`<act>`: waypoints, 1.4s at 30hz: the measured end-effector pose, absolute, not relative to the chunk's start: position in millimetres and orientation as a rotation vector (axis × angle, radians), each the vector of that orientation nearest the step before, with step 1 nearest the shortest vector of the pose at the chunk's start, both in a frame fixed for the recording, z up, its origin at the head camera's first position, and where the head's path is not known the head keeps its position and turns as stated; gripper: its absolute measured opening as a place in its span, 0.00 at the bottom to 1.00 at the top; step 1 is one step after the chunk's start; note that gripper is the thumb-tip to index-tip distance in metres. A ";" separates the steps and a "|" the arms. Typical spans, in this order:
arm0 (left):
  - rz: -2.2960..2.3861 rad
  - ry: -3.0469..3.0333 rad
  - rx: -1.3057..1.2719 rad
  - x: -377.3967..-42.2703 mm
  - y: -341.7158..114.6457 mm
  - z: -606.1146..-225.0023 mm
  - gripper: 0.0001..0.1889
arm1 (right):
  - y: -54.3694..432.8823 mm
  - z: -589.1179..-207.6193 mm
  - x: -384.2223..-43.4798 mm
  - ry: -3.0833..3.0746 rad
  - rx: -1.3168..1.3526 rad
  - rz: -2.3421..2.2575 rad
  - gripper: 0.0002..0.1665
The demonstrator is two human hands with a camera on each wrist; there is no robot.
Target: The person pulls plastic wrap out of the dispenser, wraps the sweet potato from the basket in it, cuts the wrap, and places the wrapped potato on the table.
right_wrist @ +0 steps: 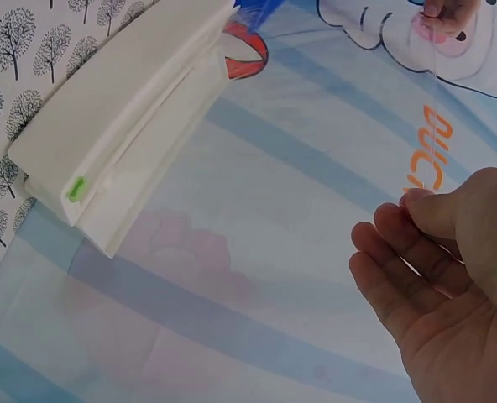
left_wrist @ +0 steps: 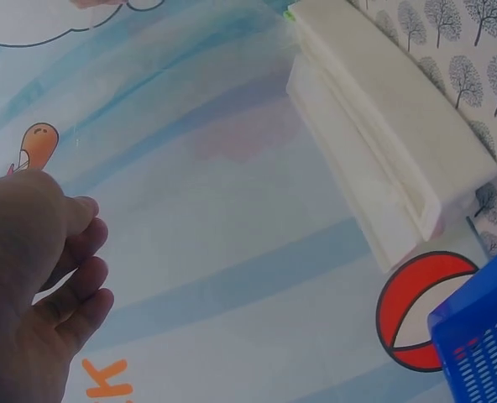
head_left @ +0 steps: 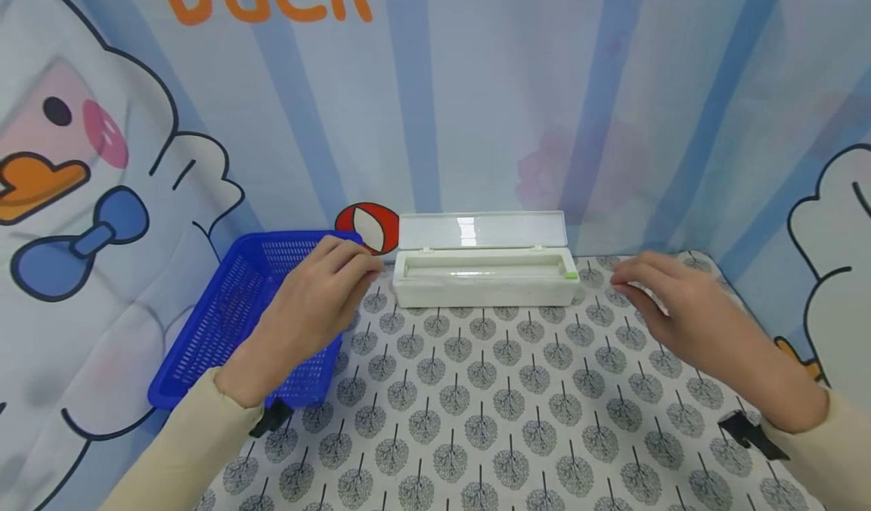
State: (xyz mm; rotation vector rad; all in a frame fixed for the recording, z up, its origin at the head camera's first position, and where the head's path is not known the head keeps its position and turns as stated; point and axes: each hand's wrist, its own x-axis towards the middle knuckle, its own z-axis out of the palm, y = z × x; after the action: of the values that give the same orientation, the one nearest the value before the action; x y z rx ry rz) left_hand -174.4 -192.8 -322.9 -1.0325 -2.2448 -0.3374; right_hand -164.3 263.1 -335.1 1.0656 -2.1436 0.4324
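Observation:
A white cling film dispenser box (head_left: 485,293) stands at the back of the table, its hinged lid (head_left: 435,231) raised against the backdrop. Between the hands spans a sheet of clear cling film (right_wrist: 436,92), nearly invisible; its edge shows as a thin line in the right wrist view. My left hand (head_left: 309,307) pinches one end between thumb and fingers, left of the box and above the basket's right side. To the right of the box, my right hand (head_left: 687,322) pinches the other end. Where the film's lower part lies cannot be made out.
A blue plastic basket (head_left: 204,345) sits at the left of the table. A white cloth with tree prints (head_left: 506,405) covers the tabletop. Behind hangs a blue striped curtain (head_left: 490,103) with cartoon ducks. A green tab (head_left: 571,275) marks the box's right end.

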 end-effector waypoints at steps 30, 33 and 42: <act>-0.296 -2.321 -1.051 -152.1 -192.9 -364.1 0.09 | 267.4 -382.8 -151.6 -2.267 1.127 0.553 0.30; -0.295 -2.326 -1.056 -150.6 -192.9 -368.7 0.09 | 267.9 -387.8 -150.1 -2.279 1.140 0.588 0.29; -0.323 -2.353 -1.045 -142.6 -194.2 -380.3 0.09 | 263.8 -401.0 -144.9 -2.286 1.133 0.633 0.31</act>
State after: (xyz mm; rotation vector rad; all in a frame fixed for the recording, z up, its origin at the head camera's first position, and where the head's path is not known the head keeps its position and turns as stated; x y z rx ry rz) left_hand -142.6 -194.2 -380.3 -1.0451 -2.3531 -0.3231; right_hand -144.9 263.8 -401.0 1.1334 -2.2859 0.6330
